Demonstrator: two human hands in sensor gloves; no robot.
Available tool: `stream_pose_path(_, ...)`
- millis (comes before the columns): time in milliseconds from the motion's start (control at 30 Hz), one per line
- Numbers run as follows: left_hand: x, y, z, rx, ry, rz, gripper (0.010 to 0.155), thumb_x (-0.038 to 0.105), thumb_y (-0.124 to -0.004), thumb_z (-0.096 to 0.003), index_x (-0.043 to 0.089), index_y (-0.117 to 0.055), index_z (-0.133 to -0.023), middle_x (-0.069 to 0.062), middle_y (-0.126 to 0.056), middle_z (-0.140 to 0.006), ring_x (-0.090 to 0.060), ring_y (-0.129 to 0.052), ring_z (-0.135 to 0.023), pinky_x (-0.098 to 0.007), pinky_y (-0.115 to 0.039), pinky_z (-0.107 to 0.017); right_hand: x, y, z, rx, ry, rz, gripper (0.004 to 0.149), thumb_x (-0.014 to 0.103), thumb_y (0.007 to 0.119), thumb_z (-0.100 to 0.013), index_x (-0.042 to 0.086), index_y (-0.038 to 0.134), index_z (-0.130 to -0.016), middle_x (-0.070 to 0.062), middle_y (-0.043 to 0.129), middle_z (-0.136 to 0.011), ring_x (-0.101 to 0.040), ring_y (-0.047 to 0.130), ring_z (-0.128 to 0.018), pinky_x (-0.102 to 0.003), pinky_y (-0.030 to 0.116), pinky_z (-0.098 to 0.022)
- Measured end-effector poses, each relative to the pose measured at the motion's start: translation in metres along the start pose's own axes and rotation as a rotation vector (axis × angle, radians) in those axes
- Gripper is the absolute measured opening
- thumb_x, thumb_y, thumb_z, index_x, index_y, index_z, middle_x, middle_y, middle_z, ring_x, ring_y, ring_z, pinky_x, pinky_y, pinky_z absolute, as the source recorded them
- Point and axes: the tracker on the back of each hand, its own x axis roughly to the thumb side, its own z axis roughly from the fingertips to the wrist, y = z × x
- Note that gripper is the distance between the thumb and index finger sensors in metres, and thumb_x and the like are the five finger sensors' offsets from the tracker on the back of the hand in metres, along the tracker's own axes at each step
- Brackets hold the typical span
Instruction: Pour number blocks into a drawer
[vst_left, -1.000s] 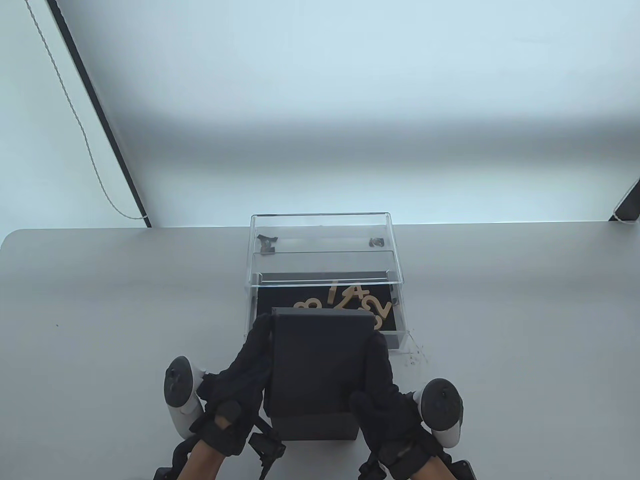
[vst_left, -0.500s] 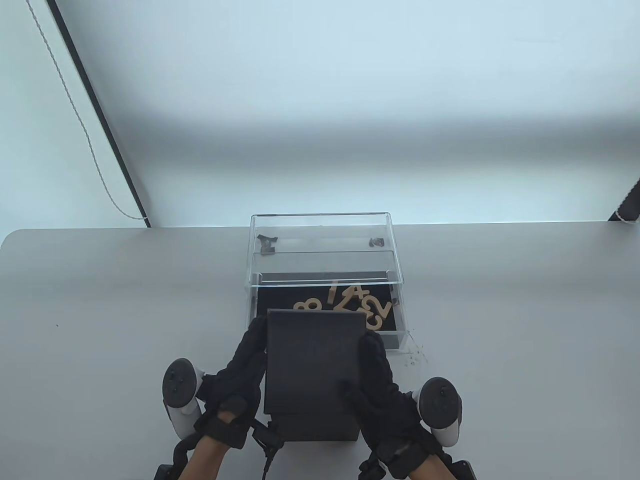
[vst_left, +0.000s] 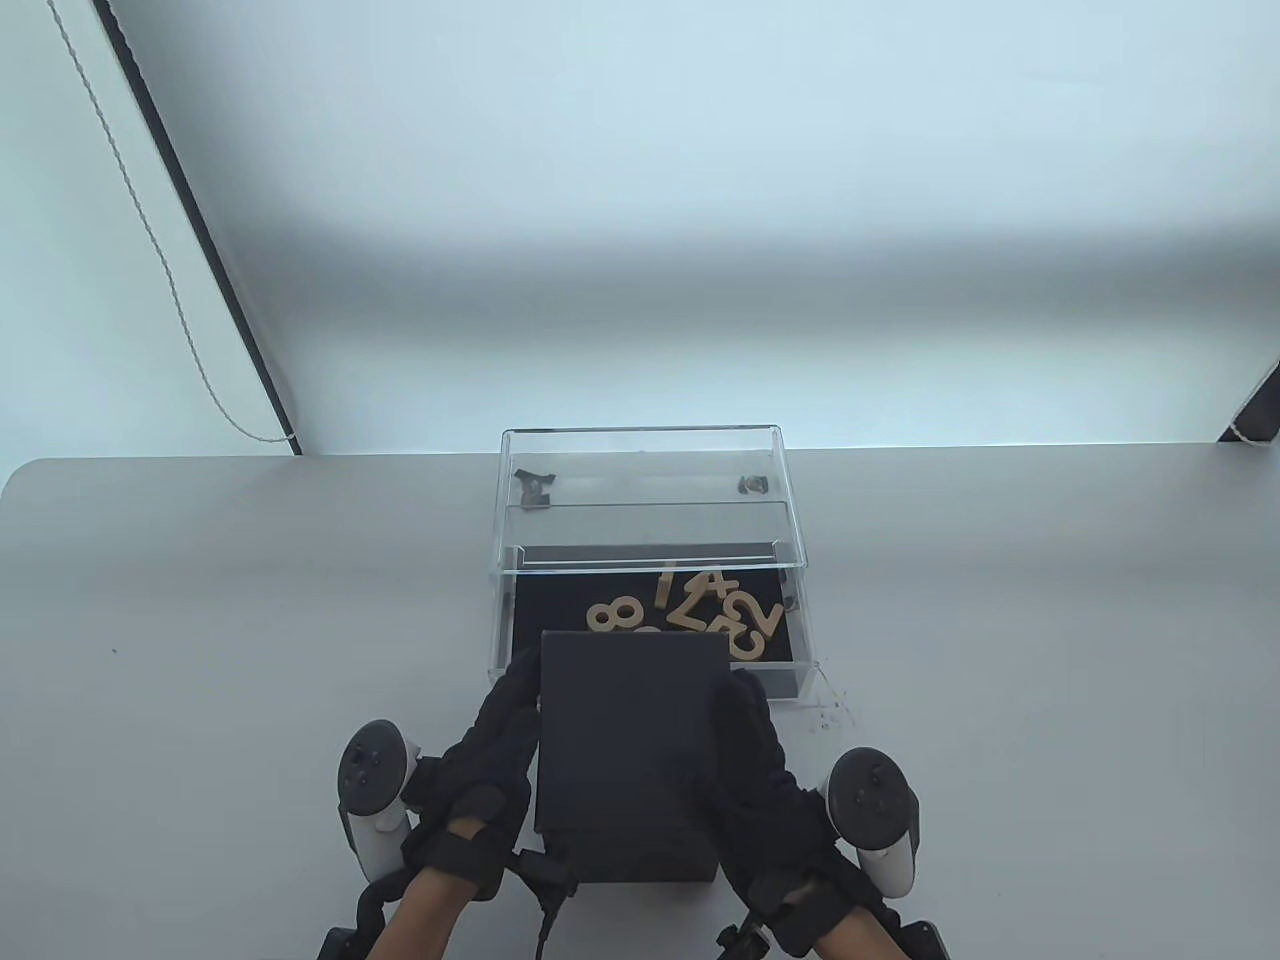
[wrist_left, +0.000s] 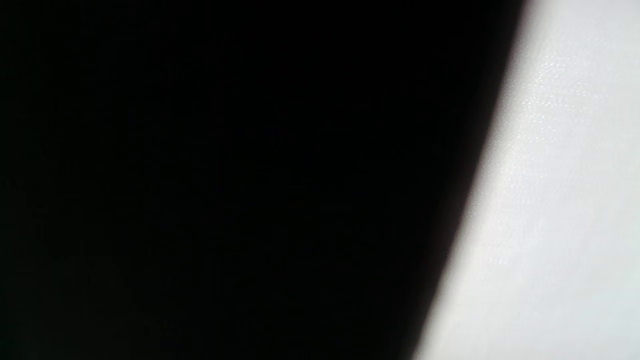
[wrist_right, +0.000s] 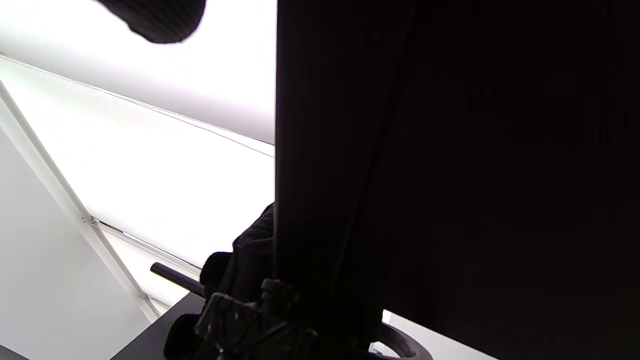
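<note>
The number blocks (vst_left: 700, 612) lie in a loose heap on the dark floor of the drawer (vst_left: 780, 662), which stands pulled out toward me from the clear acrylic case (vst_left: 645, 470) on the grey table (vst_left: 1050, 620); I can read an 8 at the left of the heap, a 1 and a 4 further back, and a 2 to the right, some of them overlapping. I hold a black box (vst_left: 628, 750) between both hands, just in front of the drawer, its far edge reaching over the drawer's near end and covering the nearest blocks from the table view. My left hand (vst_left: 485, 770) grips the box's left side, fingers stretched forward along that wall and pressed against it; my right hand (vst_left: 765, 780) grips the right side the same way, the thumb lying over the top face. A white tracker (vst_left: 372, 790) rides on the back of the left hand and another tracker (vst_left: 872, 805) on the right. From the left wrist view I get mostly blackness with a strip of pale table at the right; I cannot tell what the dark mass is. The right wrist view shows the box's dark wall (wrist_right: 450, 175) filling most of the picture, one gloved fingertip (wrist_right: 155, 20) at the top edge, and the left glove (wrist_right: 250, 280) beyond the box.
</note>
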Motion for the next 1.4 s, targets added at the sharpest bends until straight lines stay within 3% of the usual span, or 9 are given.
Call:
stream_pose_path(233,-0.012,0.003,-0.005,0.001,0.063,-0.022,0.061,0.045,-0.059,-0.0487,0.025,-0.044,-0.105,-0.014,-0.038,-0.117,-0.044,-0.033,-0.104,-0.066,-0.033,-0.072,-0.013,0.000,-0.002,0.028,0.077,-0.033,0.087,0.065,0.061,-0.046,0.024,0.009,-0.102,-0.010,-0.007,-0.108,-0.045,0.003,-0.099,-0.072,0.014,-0.064)
stream_pose_path(1033,-0.026,0.008,-0.007,-0.036,0.170,-0.067,0.062,0.047,-0.057,-0.0485,0.025,-0.043,-0.105,-0.016,-0.040,-0.117,-0.045,-0.035,-0.104,-0.067,-0.033,-0.072,-0.019,0.002,-0.002,0.049,0.141,-0.030,0.085,0.064,0.061,-0.046,0.024,0.013,-0.104,-0.011,-0.006,-0.108,-0.044,0.005,-0.100,-0.072,0.016,-0.065)
stream_pose_path(1200,-0.014,0.012,-0.008,0.017,0.100,-0.188,0.061,0.044,-0.061,-0.0478,0.022,-0.050,-0.104,-0.016,-0.043,-0.116,-0.046,-0.038,-0.103,-0.067,-0.035,-0.071,-0.018,-0.003,-0.003,0.062,0.157,-0.026,0.084,0.064,0.061,-0.046,0.024,0.015,-0.104,-0.011,-0.004,-0.109,-0.047,0.007,-0.099,-0.072,0.017,-0.065)
stream_pose_path(1400,0.022,0.006,-0.003,0.019,-0.078,-0.268,0.062,0.045,-0.062,-0.0479,0.024,-0.049,-0.105,-0.017,-0.045,-0.116,-0.046,-0.040,-0.103,-0.067,-0.036,-0.071,-0.015,-0.013,-0.004,0.057,0.155,0.006,0.084,0.064,0.061,-0.046,0.022,0.018,-0.105,-0.013,0.003,-0.111,-0.049,0.011,-0.099,-0.072,0.019,-0.065)
